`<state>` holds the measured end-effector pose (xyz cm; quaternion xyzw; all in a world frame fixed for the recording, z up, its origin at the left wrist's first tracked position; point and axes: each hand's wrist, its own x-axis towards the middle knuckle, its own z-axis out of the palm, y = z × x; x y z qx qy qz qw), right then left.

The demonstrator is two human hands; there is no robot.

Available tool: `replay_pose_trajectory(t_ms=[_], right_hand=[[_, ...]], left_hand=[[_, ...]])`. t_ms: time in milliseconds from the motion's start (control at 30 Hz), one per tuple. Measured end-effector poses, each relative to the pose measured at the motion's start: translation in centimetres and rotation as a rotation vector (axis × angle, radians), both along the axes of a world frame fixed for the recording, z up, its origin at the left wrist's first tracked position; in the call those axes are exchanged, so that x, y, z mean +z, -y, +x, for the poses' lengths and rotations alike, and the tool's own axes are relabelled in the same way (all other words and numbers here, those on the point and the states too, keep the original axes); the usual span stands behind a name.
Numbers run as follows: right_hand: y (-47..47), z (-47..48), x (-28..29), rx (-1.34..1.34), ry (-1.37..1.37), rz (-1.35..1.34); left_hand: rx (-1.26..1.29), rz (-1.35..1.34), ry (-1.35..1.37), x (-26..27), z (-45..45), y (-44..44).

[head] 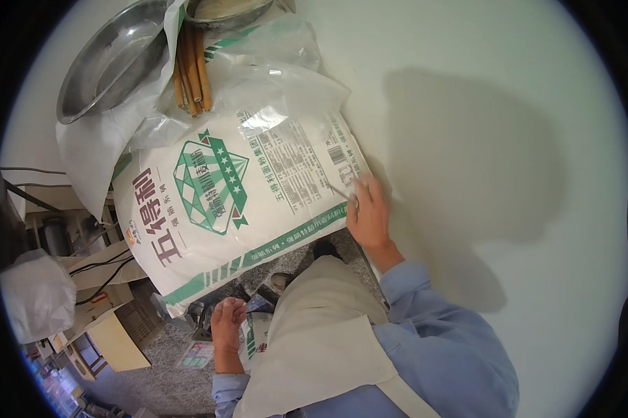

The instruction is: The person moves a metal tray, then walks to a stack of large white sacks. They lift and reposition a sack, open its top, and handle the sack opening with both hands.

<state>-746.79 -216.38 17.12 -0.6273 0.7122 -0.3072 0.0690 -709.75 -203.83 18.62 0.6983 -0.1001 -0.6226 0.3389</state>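
A large white flour sack [225,235] with green and maroon print lies before me, its near edge banded in green. At the sack's right corner is my right hand [368,211], its fingers closed around a thin metal tool [341,192]. The slim tip of the tool points left over the printed panel; the rest is hidden by the fingers. My left hand [229,316] hangs below the near edge of the sack with curled fingers. Whether it holds anything is unclear. Clear plastic sheeting [277,89] covers the far part of the sack.
Several brown wooden sticks [191,78] lie beyond the sack, beside a steel basin [110,62] and a steel bowl [230,21] with pale contents. A white tabletop [449,52] extends right. Cables [102,285], a cardboard box [136,324] and a white bag [37,298] are at lower left.
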Motion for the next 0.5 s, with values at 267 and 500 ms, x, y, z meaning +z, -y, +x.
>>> replay_pose_trajectory(t_ms=[267, 500], right_hand=[[-7.6, -2.1, -6.1, -0.264, -0.025, 0.206], [-8.1, -4.2, -8.0, -0.388, -0.052, 0.443]], left_hand=[[-0.01, -0.003, -0.035, -0.5, 0.5, -1.1], [0.005, 0.02, -0.122, -1.7, 1.2, -2.0]])
